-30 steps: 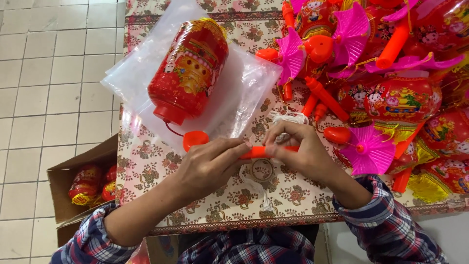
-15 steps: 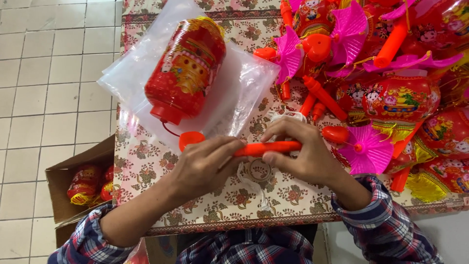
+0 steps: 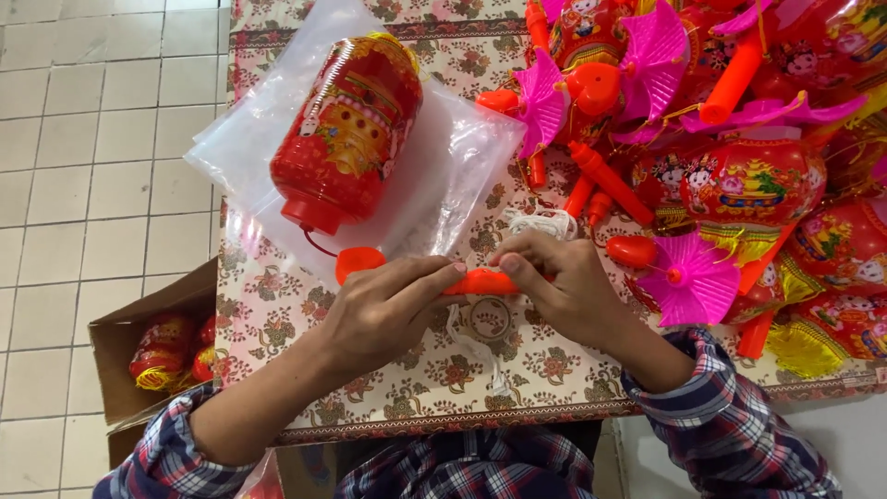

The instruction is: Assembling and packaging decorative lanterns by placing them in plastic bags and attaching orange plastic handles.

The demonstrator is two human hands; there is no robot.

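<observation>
A red barrel-shaped lantern (image 3: 346, 129) lies on a clear plastic bag (image 3: 245, 152) on the patterned tabletop (image 3: 268, 314). A thin red wire runs from its base to an orange handle stick (image 3: 480, 282) with a round orange end (image 3: 356, 261). My left hand (image 3: 383, 310) grips the stick's left part. My right hand (image 3: 554, 282) pinches its right part. Both hands rest low over the table, just below the bag.
A heap of red lanterns (image 3: 748, 180), pink paper fans (image 3: 693, 277) and orange sticks (image 3: 610, 180) fills the table's right side. White string (image 3: 540, 222) lies by my right hand. A cardboard box (image 3: 120, 337) with bagged lanterns stands on the tiled floor at the left.
The orange stick has come out further between my hands, with its round end now showing left of my left hand. The lantern and bag stay put.
</observation>
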